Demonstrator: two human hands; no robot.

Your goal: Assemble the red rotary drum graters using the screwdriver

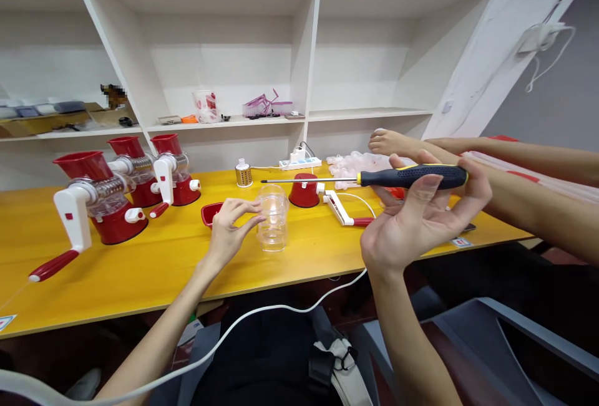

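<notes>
My left hand (230,226) has its fingertips closed on the side of a clear plastic housing (273,220), which stands upright on the yellow table (140,269). My right hand (416,222) is raised in front of the table edge. It grips the black and yellow handle of a screwdriver (412,176). The tool lies level, its thin shaft pointing left above a red cone-shaped base (304,192).
Three red and white crank graters (105,206) stand at the left. A brass-coloured drum (243,175), a power strip (300,162), a white crank handle (344,209), a red piece (210,212) and pink bags (350,163) lie about. Another person's arms (491,150) reach in from the right.
</notes>
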